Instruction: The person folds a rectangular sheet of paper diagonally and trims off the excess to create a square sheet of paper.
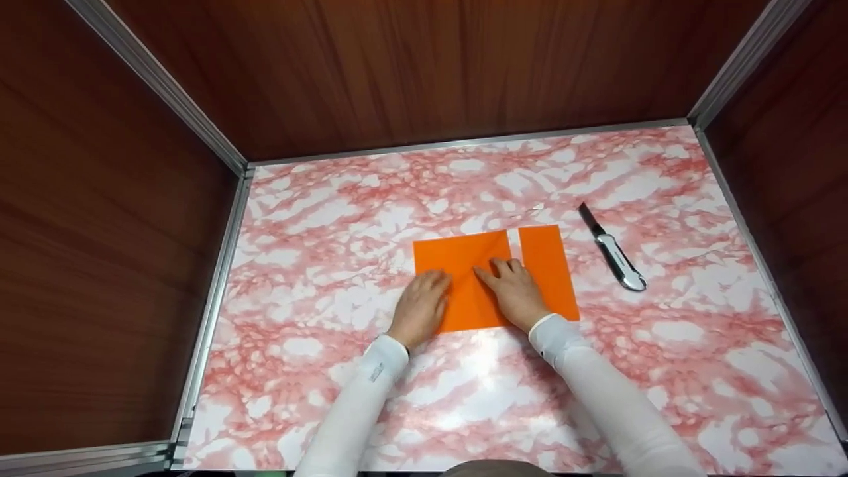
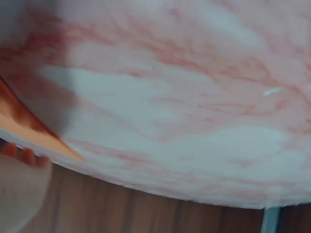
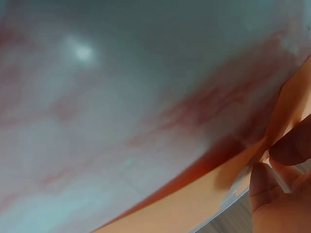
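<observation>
Two orange pieces lie side by side on the table with a narrow pale gap between them: a wider orange sheet [image 1: 467,298] and a narrower orange strip [image 1: 546,265] to its right. My left hand [image 1: 422,305] rests on the wider sheet's left part, fingers extended; in the left wrist view only its fingertips [image 2: 29,156] show at the lower left. My right hand [image 1: 519,291] is over the gap. In the right wrist view its thumb and a finger [image 3: 265,187] pinch the wider sheet's raised edge. A utility knife [image 1: 613,252], blade out, lies to the right.
The pink-and-white marbled tabletop [image 1: 318,298] is bounded by dark wood-grain panels [image 1: 424,73] at the back and both sides. Metal rails [image 1: 212,291] run along the edges. White sleeves [image 1: 609,391] cover the forearms.
</observation>
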The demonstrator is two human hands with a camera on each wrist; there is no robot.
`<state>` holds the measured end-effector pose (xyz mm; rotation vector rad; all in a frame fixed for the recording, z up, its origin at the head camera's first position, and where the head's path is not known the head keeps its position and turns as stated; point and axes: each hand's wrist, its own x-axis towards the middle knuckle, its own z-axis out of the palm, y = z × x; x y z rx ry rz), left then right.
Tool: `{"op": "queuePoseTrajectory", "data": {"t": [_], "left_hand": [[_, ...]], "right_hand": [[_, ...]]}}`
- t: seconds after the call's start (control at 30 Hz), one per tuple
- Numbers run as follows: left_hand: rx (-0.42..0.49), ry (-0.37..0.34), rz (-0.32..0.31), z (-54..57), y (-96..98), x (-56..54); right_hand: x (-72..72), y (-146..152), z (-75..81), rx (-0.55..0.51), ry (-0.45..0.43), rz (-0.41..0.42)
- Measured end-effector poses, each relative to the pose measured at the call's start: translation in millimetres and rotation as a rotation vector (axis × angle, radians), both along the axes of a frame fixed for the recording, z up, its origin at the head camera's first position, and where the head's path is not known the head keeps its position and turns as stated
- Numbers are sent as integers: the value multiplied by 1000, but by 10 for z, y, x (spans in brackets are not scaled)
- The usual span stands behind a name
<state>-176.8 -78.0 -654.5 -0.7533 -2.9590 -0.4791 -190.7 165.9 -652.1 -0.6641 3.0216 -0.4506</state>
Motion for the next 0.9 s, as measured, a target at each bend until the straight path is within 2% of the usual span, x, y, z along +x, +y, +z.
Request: {"op": "queuePoseTrajectory", "data": {"t": [0.07, 0.13, 0.27, 0.47, 0.57, 0.7, 0.9], "left_hand": [[-70, -56, -88, -3, -8, 125], [-121, -90, -130, -24, -21, 217], [-147, -92, -129, -76, -42, 286], [-178, -83, -115, -96, -55, 298], [-194, -77, -111, -97, -46, 302], [-202, -86, -105, -91, -30, 302], [-212, -110, -106, -83, -22, 295]], "right_hand": [[6, -9, -5, 18, 25, 6], [15, -19, -4, 35, 37, 1], [70, -64, 9, 47, 41, 11], [236, -163, -19, 32, 15, 202], [289, -185, -43, 30, -38, 247], [270, -176, -40, 45, -79, 226], [85, -76, 3, 64, -93, 120]]}}
